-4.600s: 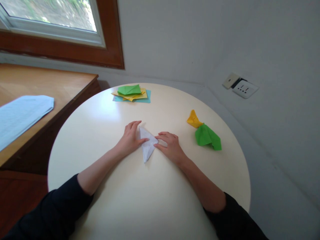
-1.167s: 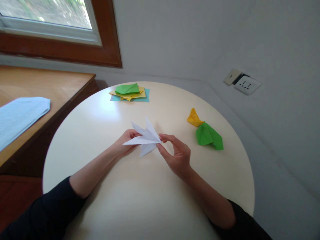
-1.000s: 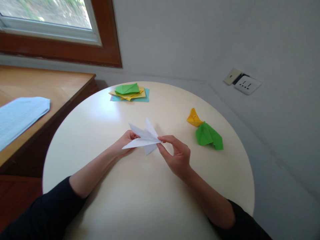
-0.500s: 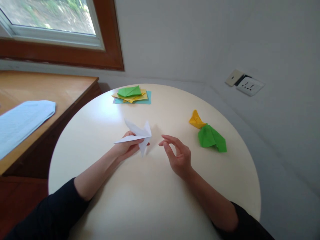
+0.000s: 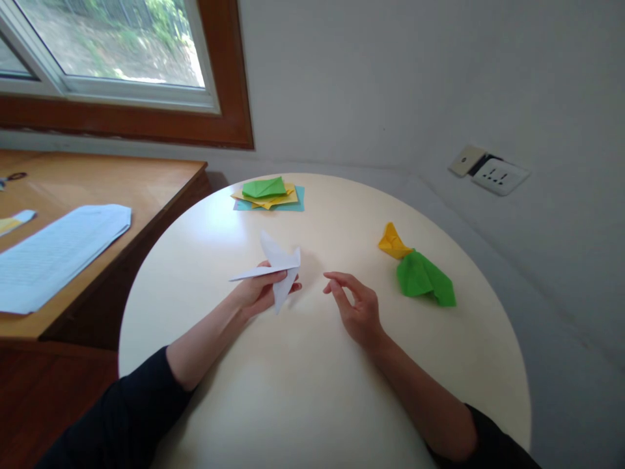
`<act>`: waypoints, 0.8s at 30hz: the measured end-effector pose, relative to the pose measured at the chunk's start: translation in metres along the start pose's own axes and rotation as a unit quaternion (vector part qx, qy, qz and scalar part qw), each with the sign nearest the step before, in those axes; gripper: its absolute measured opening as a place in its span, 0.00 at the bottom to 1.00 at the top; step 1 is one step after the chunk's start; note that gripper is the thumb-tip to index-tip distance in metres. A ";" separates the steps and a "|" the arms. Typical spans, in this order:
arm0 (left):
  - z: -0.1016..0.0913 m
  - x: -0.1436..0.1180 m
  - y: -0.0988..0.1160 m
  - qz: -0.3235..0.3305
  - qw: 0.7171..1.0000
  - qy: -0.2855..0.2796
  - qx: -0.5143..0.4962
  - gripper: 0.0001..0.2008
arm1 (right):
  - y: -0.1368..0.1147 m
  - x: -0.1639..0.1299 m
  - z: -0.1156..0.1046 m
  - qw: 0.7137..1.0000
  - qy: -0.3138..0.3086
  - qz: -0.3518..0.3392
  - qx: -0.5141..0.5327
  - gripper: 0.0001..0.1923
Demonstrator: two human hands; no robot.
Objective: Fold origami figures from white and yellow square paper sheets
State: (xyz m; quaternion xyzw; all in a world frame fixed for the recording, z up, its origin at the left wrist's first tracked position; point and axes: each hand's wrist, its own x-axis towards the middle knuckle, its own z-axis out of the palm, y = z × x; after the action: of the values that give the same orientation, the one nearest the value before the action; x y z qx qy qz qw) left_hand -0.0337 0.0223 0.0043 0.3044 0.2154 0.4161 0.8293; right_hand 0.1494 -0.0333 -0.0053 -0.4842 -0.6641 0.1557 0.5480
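Round and pale, the desk (image 5: 303,391) lies under my left hand (image 5: 258,294), whose fingers pinch the white folded paper (image 5: 276,270) just above it to keep its flaps free, while my right hand (image 5: 359,309), beside the paper, hangs loosely open and empty.

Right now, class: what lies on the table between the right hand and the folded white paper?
Nothing: in the head view only bare table separates the right hand from the folded white paper.

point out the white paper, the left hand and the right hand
white paper (image 5: 279,262), head view, upper flap
left hand (image 5: 256,296), head view, back of hand
right hand (image 5: 360,312), head view, back of hand
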 end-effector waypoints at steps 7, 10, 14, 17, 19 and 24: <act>-0.005 0.003 -0.002 -0.002 1.000 0.003 -0.001 0.11 | -0.001 0.000 0.000 1.000 -0.011 0.007 0.001 0.08; -0.005 0.003 -0.001 -0.006 1.000 0.010 0.003 0.11 | -0.001 -0.001 0.000 1.000 -0.015 0.002 0.000 0.09; -0.004 0.003 0.000 -0.006 1.000 0.025 -0.001 0.11 | -0.002 -0.001 0.000 1.000 -0.020 -0.004 -0.002 0.09; -0.004 0.002 0.001 -0.011 0.999 0.030 -0.005 0.10 | -0.001 -0.001 -0.001 1.000 -0.022 -0.006 -0.005 0.09; -0.003 0.001 0.001 -0.013 0.999 0.028 -0.008 0.09 | -0.001 -0.001 0.000 1.000 -0.021 -0.008 -0.007 0.09; -0.001 0.001 0.000 0.006 1.000 0.019 -0.012 0.10 | 0.000 -0.002 0.000 1.000 -0.021 -0.006 -0.010 0.09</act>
State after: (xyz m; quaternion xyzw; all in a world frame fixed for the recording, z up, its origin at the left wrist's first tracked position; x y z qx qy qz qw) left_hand -0.0339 0.0241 0.0033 0.2877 0.2241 0.4289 0.8265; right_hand 0.1491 -0.0347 -0.0060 -0.4824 -0.6800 0.1557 0.5298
